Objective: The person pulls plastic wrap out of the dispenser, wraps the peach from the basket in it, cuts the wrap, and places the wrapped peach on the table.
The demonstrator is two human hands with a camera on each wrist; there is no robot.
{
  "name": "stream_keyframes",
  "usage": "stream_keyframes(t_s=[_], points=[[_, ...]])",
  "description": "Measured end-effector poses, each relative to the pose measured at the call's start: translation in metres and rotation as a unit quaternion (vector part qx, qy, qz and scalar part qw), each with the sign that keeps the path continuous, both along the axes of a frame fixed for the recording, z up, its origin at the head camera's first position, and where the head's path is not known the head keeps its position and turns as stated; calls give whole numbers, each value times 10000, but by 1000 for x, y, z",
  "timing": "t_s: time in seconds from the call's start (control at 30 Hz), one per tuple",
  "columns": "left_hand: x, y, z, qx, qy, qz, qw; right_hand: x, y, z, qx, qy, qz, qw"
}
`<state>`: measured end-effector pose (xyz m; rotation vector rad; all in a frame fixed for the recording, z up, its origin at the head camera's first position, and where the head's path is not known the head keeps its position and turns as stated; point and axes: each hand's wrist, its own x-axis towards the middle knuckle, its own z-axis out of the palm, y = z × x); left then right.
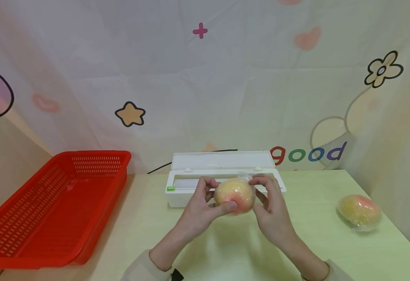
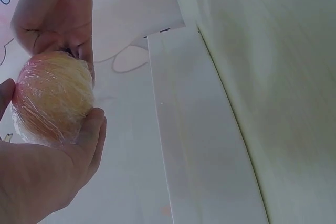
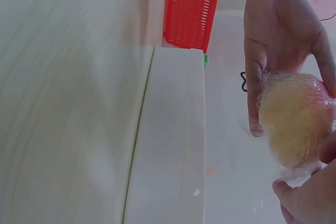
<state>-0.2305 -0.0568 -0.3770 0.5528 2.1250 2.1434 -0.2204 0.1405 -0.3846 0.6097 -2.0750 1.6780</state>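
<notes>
A yellow and pink peach point(image 1: 234, 197) wrapped in clear film is held above the table, in front of an open white cling film dispenser point(image 1: 184, 200). My left hand point(image 1: 201, 208) grips the peach from the left, its thumb across the near side. On the other side, my right hand point(image 1: 273, 212) has its curled fingers and thumb at the loose plastic wrap point(image 3: 296, 174) along the fruit's edge. In the left wrist view the wrapped peach point(image 2: 52, 98) sits between both hands, its film creased. Some right fingertips are hidden behind it.
A red plastic basket point(image 1: 68, 210) stands on the left of the table. Another wrapped peach point(image 1: 359, 212) lies near the right edge. The dispenser's lid point(image 1: 222, 160) is raised, and a green slider point(image 1: 170, 188) sits at its left end. A patterned curtain point(image 1: 205, 86) hangs behind.
</notes>
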Motion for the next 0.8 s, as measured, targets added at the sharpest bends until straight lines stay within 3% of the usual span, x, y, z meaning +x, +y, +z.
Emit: stream_keyframes(t_s=[0.1,0.47,0.8], points=[[0,0,0,-14,33,-40,10000,0,-1,1,-284,-143,78,9995],[0,-1,-1,-66,93,-30,9999,2,0,4,-578,-954,312,9933],[1,-2,0,-55,84,-62,9999,5,0,5,-665,-1251,461,9888]])
